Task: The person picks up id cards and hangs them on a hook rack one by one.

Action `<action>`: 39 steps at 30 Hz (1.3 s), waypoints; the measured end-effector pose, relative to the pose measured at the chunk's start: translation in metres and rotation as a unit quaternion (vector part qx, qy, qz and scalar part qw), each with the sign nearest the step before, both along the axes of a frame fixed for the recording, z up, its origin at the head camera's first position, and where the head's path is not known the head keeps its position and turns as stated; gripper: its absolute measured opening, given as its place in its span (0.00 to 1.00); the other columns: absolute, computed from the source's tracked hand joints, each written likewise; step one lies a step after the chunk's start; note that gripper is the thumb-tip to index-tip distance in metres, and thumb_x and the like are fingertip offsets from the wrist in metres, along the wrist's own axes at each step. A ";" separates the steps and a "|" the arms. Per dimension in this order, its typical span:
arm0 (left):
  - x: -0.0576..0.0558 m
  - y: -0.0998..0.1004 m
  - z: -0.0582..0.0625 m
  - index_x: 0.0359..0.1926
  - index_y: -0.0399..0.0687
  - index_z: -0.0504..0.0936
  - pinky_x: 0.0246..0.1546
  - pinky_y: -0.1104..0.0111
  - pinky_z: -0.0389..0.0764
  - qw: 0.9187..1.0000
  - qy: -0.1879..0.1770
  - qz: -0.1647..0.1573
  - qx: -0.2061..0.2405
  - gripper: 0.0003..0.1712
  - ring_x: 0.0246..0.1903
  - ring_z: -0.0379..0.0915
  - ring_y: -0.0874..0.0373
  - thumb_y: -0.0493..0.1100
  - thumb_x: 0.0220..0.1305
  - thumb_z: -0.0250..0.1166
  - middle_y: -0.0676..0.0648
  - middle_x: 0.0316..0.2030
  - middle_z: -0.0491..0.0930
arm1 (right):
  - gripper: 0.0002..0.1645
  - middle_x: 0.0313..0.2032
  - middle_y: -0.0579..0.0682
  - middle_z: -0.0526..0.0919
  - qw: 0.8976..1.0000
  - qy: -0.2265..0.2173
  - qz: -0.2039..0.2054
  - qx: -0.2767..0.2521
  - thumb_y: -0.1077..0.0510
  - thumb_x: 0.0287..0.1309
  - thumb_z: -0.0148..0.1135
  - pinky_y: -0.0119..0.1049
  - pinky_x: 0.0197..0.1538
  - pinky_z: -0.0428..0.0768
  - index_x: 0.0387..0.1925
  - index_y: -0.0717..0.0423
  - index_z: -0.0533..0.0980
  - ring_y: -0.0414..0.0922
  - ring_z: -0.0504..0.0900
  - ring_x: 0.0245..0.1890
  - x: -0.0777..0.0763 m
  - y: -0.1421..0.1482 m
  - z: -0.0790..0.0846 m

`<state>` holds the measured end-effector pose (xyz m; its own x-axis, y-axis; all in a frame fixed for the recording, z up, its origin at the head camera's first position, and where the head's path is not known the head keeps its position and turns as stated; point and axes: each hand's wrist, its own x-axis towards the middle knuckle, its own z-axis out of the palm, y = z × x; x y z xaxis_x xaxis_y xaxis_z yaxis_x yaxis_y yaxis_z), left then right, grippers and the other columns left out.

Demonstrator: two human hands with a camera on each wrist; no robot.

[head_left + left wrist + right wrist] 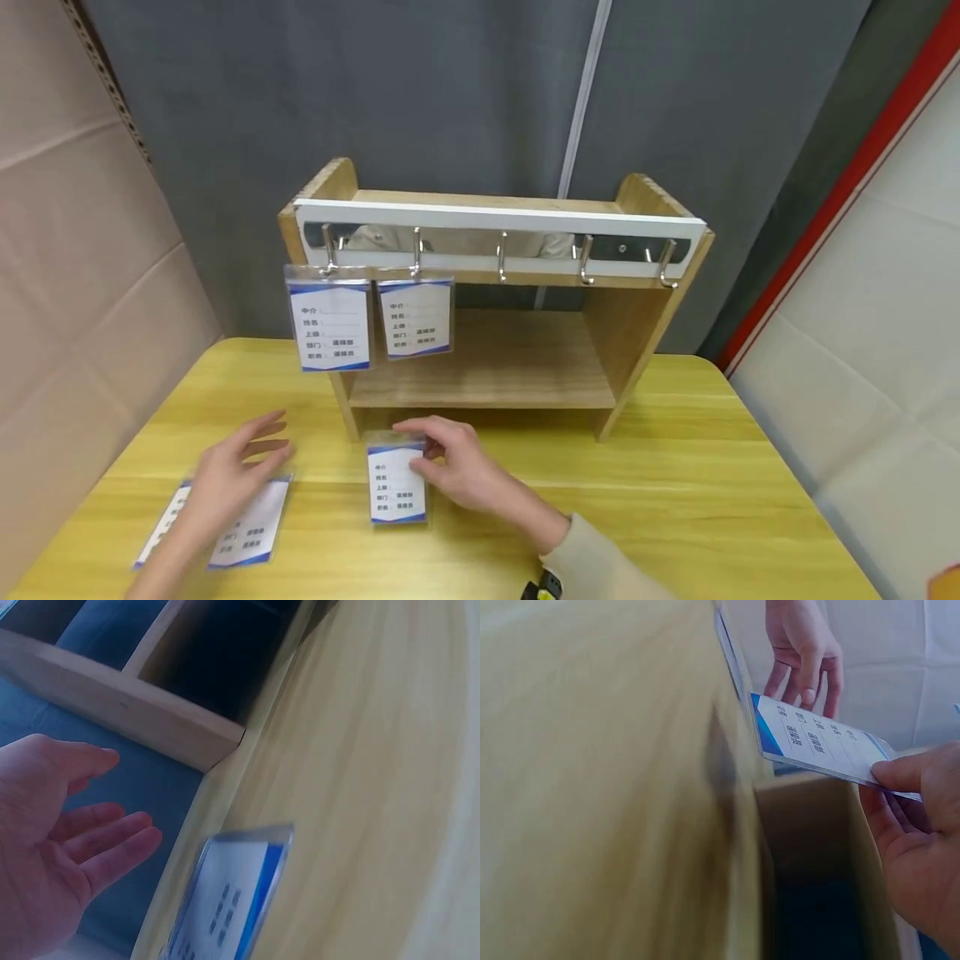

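Observation:
My right hand (pixel 461 467) pinches the top of a badge holder (pixel 397 487), a clear sleeve with a blue-and-white card; in the right wrist view the badge holder (pixel 817 742) is raised above the table. To the left, my left hand (pixel 232 475) hovers with fingers apart and nothing between them, as the left wrist view also shows. Under it on the table lie a badge holder (pixel 255 521) and another badge holder (pixel 163 525), both partly covered by the hand and forearm. Two more hang from the rack's left hooks: a left badge holder (pixel 333 325) and a right badge holder (pixel 416 317).
A wooden shelf (pixel 480 358) stands at the table's back, with a white hook rail (pixel 495 218) along its front. Three metal hooks on the right, such as the middle hook (pixel 502 257), carry nothing. Yellow wood-grain table (pixel 712 500) spreads to the right.

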<state>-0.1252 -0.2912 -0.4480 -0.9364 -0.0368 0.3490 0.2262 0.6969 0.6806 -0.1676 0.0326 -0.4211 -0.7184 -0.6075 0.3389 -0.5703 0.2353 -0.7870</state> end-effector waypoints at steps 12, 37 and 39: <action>-0.024 0.039 0.014 0.71 0.35 0.69 0.45 0.70 0.87 0.999 0.031 -0.029 0.033 0.34 0.51 0.82 0.34 0.33 0.66 0.70 0.29 0.57 0.79 | 0.31 0.49 0.55 0.84 0.995 0.081 -0.041 -0.045 0.76 0.57 0.69 0.32 0.46 0.88 0.62 0.61 0.77 0.48 0.84 0.43 -0.006 0.045 0.056; -0.050 0.071 0.019 0.72 0.35 0.67 0.49 0.47 0.85 0.996 0.032 -0.012 0.077 0.30 0.56 0.77 0.29 0.38 0.73 0.63 0.26 0.60 0.76 | 0.28 0.51 0.59 0.84 0.968 0.174 -0.072 -0.164 0.79 0.57 0.67 0.33 0.44 0.88 0.59 0.67 0.76 0.51 0.82 0.41 -0.015 0.082 0.113; -0.052 0.074 0.021 0.70 0.36 0.70 0.48 0.45 0.85 0.996 0.035 -0.002 0.077 0.28 0.55 0.78 0.29 0.39 0.74 0.63 0.26 0.60 0.76 | 0.28 0.52 0.59 0.84 0.966 0.179 -0.078 -0.170 0.79 0.57 0.66 0.32 0.44 0.87 0.60 0.67 0.76 0.52 0.82 0.41 -0.015 0.083 0.116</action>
